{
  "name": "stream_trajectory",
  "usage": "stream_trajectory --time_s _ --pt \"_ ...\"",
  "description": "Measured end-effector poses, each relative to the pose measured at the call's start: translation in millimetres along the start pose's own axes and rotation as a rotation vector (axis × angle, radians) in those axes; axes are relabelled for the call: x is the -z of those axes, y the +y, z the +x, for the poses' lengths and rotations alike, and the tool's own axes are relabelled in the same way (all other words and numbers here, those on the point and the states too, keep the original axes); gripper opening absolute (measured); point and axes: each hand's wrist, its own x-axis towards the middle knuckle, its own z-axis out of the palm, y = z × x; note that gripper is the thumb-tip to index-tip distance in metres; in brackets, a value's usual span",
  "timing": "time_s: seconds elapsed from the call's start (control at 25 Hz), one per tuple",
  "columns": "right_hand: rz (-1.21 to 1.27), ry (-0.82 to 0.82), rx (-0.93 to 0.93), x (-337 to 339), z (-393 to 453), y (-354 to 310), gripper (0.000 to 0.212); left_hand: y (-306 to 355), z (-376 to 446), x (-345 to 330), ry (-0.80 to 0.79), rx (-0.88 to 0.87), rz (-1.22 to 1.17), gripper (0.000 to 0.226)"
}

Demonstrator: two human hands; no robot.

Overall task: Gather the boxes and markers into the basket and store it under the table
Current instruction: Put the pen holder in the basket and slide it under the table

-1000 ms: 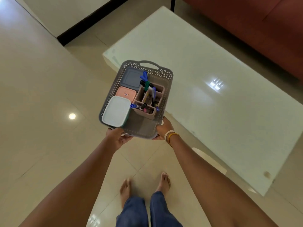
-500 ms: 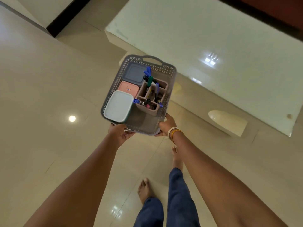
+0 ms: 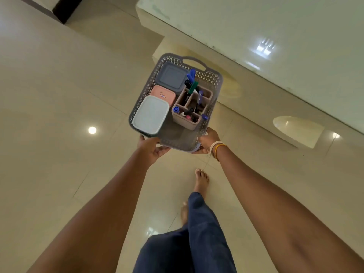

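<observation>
I hold a grey perforated basket (image 3: 215, 79) out over the tiled floor, in front of the white table (image 3: 275, 26). My left hand (image 3: 151, 149) grips its near left corner and my right hand (image 3: 207, 141) grips its near right corner. Inside lie a white box (image 3: 150, 114), a pink box (image 3: 163, 94) and a dark grey box (image 3: 172, 76) along the left side. A beige divided holder (image 3: 206, 95) on the right side carries several markers (image 3: 192, 79), blue, green and black.
The table's edge runs diagonally from top centre to the right. Its pale legs (image 3: 297, 130) stand on the glossy floor beneath it. A dark wall base (image 3: 63, 8) sits at the top left. My bare feet (image 3: 201, 181) step on the tiles below the basket.
I have stepped back from the table with the basket; the table has shifted up and right in view, and its legs and underside space now show. Both hands keep their grip.
</observation>
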Motion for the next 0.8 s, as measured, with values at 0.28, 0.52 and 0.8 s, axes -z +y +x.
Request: stream_trajectory --time_s 0.28,0.52,0.8 --pt "-0.040 0.054 0.002 -38 51 -6 0.037 18 61 8 -0.047 0.045 0.001 0.075" --pt "0.060 0.097 0.071 -52 108 -2 0.026 38 132 -3 -0.103 0.006 0.050 0.074" --pt "-0.042 0.148 0.234 -25 200 -12 0.024 14 242 -52 -0.186 -0.042 -0.015 0.072"
